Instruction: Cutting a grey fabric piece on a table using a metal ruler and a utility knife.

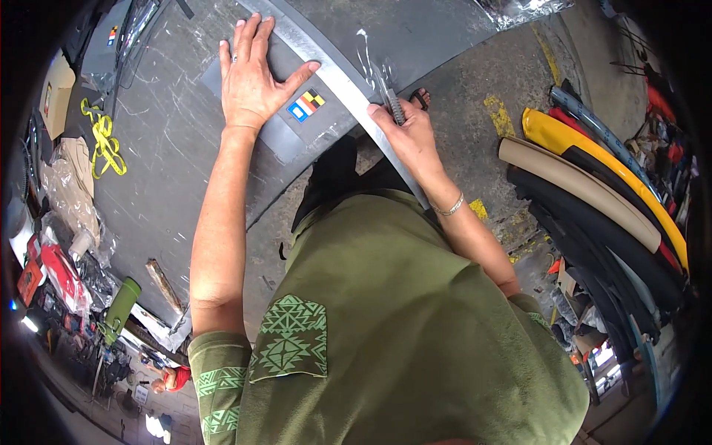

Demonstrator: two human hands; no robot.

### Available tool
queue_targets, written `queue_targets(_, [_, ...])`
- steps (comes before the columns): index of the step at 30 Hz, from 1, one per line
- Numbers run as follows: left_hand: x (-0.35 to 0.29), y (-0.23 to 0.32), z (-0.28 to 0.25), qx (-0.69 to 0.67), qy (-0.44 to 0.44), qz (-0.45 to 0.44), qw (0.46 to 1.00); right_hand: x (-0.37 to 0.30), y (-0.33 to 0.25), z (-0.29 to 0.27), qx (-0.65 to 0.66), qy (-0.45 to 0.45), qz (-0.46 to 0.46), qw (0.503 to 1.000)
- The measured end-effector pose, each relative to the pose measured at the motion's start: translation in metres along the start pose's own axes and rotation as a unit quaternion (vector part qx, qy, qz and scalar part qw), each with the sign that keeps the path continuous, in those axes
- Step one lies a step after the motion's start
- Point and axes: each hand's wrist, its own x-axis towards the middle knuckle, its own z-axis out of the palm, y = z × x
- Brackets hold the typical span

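A long metal straightedge (pixel 335 80) lies across a dark grey sheet (pixel 434 37) and runs down toward my waist. My left hand (pixel 252 87) rests flat with its fingers spread; its thumb tip and some fingertips reach the straightedge's left side. Below that thumb, a small multicoloured patch (pixel 305 106) sits on a lighter grey piece (pixel 278 141). My right hand (pixel 412 137) is closed around a dark-handled utility knife (pixel 393 104), just right of the straightedge. The right thumb lies close to the metal edge, and the knife's blade is too small to make out.
The scratched grey worktable (pixel 163 133) carries a yellow strap (pixel 105 141), a cardboard box (pixel 56 96) and plastic-wrapped beige material (pixel 68 174) at the left. Rolls of material, including a yellow roll (pixel 608 167) and a beige roll (pixel 578 189), stand at the right. A person in red (pixel 176 378) is lower left.
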Motion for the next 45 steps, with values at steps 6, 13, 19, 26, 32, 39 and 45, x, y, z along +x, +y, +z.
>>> queue_targets(6, [0.000,-0.002,0.001,0.002,-0.002,-0.003,1.000,-0.001,-0.004,0.004,0.065,-0.003,0.035,0.997])
queue_targets(13, [0.001,-0.003,0.003,0.004,0.002,0.001,1.000,0.001,-0.003,0.003,0.086,-0.005,0.054,0.995])
queue_targets(19, [0.001,-0.003,0.003,0.005,0.003,0.001,1.000,0.003,0.000,0.001,0.021,-0.012,-0.002,1.000])
queue_targets(26, [0.001,-0.003,0.003,0.005,0.002,-0.002,1.000,0.004,0.000,0.001,0.034,-0.016,0.022,0.999])
queue_targets(32, [0.001,-0.001,0.001,0.006,0.000,0.001,1.000,0.004,0.000,0.000,0.044,-0.014,0.040,0.998])
queue_targets(39, [0.001,0.000,0.001,0.008,-0.001,-0.001,1.000,0.008,0.009,0.000,-0.011,-0.005,-0.004,1.000])
queue_targets(45, [0.001,-0.001,0.001,0.010,0.002,0.011,1.000,0.007,0.008,0.000,0.007,-0.003,0.031,0.999])
